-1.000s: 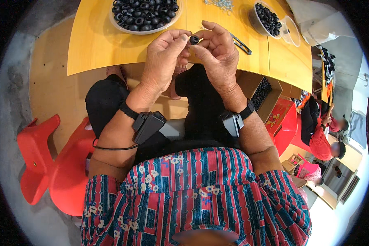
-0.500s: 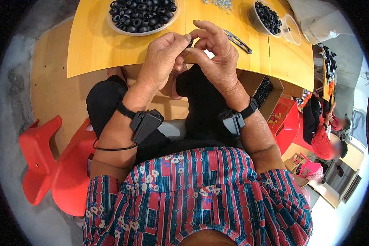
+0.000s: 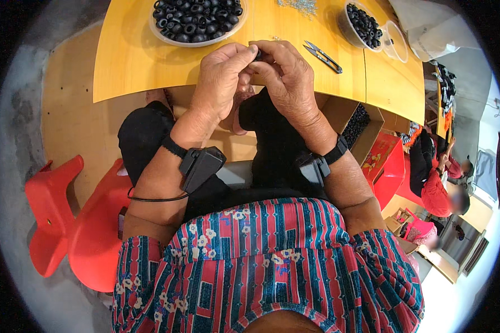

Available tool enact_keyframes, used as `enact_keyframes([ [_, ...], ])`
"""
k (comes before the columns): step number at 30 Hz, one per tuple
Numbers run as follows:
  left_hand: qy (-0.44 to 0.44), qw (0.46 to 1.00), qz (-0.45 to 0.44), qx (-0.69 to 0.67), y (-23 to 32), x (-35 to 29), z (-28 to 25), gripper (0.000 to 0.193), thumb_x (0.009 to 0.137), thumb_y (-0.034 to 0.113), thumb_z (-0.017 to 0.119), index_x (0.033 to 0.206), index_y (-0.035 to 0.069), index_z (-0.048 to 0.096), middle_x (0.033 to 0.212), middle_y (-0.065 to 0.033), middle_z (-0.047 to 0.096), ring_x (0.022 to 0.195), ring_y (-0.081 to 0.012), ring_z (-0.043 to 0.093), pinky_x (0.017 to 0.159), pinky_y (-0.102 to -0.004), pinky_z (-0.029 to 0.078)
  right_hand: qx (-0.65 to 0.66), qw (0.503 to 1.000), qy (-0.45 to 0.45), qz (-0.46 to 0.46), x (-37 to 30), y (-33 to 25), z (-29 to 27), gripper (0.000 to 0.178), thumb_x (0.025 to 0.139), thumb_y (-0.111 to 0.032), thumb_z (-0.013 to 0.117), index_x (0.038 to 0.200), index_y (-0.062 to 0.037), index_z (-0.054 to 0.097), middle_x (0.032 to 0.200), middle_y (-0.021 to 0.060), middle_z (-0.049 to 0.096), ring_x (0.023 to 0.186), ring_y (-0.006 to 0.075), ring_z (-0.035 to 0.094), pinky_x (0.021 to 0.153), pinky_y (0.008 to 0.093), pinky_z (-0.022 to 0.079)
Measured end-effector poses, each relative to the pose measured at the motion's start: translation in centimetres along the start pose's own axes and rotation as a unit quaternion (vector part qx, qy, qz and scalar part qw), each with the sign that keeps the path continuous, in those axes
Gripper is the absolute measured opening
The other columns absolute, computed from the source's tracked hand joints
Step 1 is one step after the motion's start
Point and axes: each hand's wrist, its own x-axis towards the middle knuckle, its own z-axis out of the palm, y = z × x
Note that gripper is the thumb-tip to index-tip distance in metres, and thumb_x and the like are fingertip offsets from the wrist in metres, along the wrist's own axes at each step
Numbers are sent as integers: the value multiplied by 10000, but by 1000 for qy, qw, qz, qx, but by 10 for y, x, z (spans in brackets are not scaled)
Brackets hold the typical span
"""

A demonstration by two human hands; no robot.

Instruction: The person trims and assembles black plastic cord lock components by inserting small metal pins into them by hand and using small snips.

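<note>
Close together above the table's front edge, my two hands meet at a small black piece (image 3: 258, 56), mostly covered by fingertips. It looks like the black rings in the tub. My left hand (image 3: 216, 80) pinches it between thumb and fingers. On the other side, the thumb and bent fingers of my right hand (image 3: 289, 75) are also closed on it. A round clear tub (image 3: 155, 31) heaped with black ring-shaped pieces (image 3: 197, 16) stands beyond my left hand. Thread snips (image 3: 323, 57) lie to the right of my right hand.
Small clear bits (image 3: 299, 6) are scattered on the yellow table (image 3: 133, 66). A second tub of black pieces (image 3: 363, 25) and a clear lid (image 3: 395, 44) sit at the right. Below is a cardboard box (image 3: 372, 133). Red chairs (image 3: 97, 238) stand left; other people (image 3: 438, 194) sit right.
My right hand's raised fingers have curled down and closed on the black piece. The left hand keeps its pinch. The view has shifted slightly.
</note>
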Motion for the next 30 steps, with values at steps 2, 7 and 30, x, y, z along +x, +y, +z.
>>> enact_keyframes([
  [2, 12, 1000, 13, 10, 1, 0, 2, 222, 894, 217, 578, 743, 55, 556, 584, 33, 453, 464, -34, 385, 422, -174, 343, 12, 1000, -4, 10, 0, 0, 1, 248, 770, -108, 650, 999, -30, 597, 809, 125, 577, 710, 276, 584, 657, 334, 483],
  [7, 5, 1000, 11, 11, -1, 1, -3, 228, 895, 218, 572, 742, 48, 558, 583, 32, 463, 455, -32, 390, 414, -171, 331, 39, 999, -9, 24, -2, 5, 4, 236, 785, -118, 634, 1004, -37, 595, 792, 127, 578, 727, 282, 584, 666, 341, 481],
  [30, -9, 997, 17, 76, -8, 0, -6, 264, 934, 304, 511, 857, 58, 567, 692, 14, 505, 550, -47, 461, 485, -189, 378, 73, 997, -6, 26, -3, 15, 3, 180, 816, -80, 556, 984, -15, 566, 798, 153, 570, 751, 320, 578, 688, 356, 470],
])
